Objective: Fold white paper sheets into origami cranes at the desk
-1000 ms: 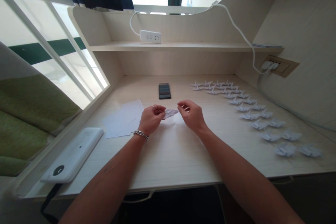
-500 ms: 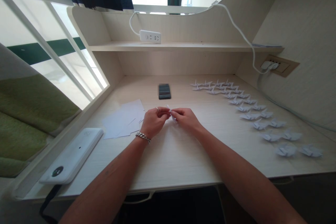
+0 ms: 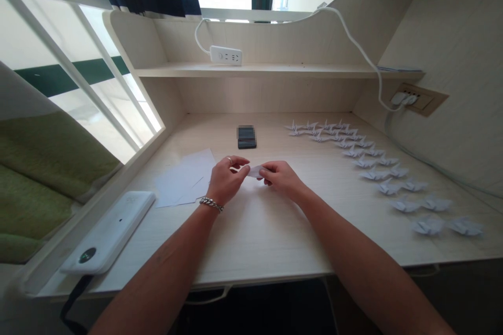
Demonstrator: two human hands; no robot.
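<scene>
And here's the folded white paper [image 3: 255,170], pinched at both ends by the left hand [image 3: 227,179] and right hand [image 3: 282,179], fingers curled in, held over the surface [image 3: 275,241], paper cranes [image 3: 373,174] lined up to the right

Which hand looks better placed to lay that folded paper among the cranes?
Probably the right hand: it holds one end of the folded paper and sits nearer the rows of paper cranes.

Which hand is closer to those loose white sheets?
Left. The left hand is at the sheets' right edge; the right hand is farther right, beyond the folded paper.
</scene>
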